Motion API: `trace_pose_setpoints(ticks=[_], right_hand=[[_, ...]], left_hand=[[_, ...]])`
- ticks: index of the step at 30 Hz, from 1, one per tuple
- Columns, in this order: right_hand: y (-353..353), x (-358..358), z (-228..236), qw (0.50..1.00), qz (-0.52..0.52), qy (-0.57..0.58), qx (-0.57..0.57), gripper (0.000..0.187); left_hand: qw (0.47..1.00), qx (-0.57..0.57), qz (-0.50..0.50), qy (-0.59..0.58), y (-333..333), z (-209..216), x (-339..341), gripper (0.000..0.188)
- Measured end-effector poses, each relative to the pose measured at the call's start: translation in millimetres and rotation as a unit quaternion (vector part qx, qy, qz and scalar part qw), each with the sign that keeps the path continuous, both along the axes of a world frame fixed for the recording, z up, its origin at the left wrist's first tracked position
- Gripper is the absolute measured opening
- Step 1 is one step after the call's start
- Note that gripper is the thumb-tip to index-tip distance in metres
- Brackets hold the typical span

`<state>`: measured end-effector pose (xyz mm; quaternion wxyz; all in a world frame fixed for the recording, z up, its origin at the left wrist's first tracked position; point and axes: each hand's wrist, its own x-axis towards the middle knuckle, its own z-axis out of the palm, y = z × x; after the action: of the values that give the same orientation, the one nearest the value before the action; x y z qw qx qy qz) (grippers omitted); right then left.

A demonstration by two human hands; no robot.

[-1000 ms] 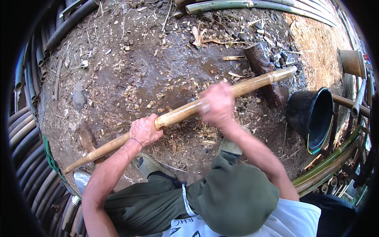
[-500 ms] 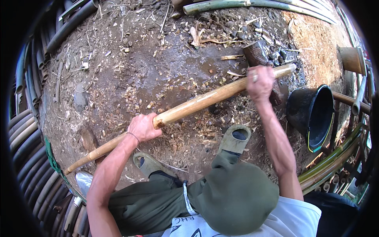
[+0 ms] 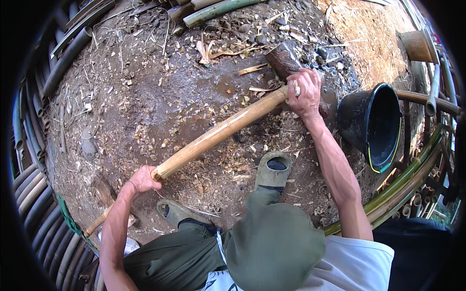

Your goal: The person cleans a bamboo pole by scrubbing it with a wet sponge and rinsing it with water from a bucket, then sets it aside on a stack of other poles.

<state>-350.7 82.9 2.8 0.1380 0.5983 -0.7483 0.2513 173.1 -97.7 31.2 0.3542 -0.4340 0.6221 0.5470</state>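
A long tan bamboo pole (image 3: 218,133) lies slanted over the dirt ground, running from lower left to upper right. My left hand (image 3: 143,178) grips it near its lower part, the thin end sticking out below toward the left. My right hand (image 3: 305,92) is closed around the pole's far upper end, arm stretched out. That end sits by a dark wooden block (image 3: 284,58). My feet in green shoes (image 3: 273,169) stand just under the pole.
A black bucket (image 3: 371,123) stands at the right. Bamboo poles are stacked along the left edge (image 3: 29,194), at the top (image 3: 218,9) and lower right (image 3: 403,184). Wood chips litter the wet dirt (image 3: 160,97).
My right hand has slid up the pole from its middle to its far upper end. My left hand has kept its grip near the lower part.
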Motion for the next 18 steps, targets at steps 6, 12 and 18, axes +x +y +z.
trace_pose_setpoints(ticks=[6, 12, 18], right_hand=[[-34.4, 200.2, 5.3, 0.986, 0.096, -0.131, 0.035, 0.009], [-21.9, 165.5, -8.4, 0.975, 0.172, -0.136, 0.033, 0.017], [3.6, -39.1, -3.1, 0.999, -0.029, -0.038, -0.005, 0.013]], left_hand=[[0.926, -0.095, -0.323, -0.171, -8.7, 24.9, -64.4, 0.056], [0.896, -0.406, -0.148, 0.105, 90.5, 34.4, -124.6, 0.085], [0.859, -0.490, -0.076, 0.125, 78.6, 3.3, -125.4, 0.044]])
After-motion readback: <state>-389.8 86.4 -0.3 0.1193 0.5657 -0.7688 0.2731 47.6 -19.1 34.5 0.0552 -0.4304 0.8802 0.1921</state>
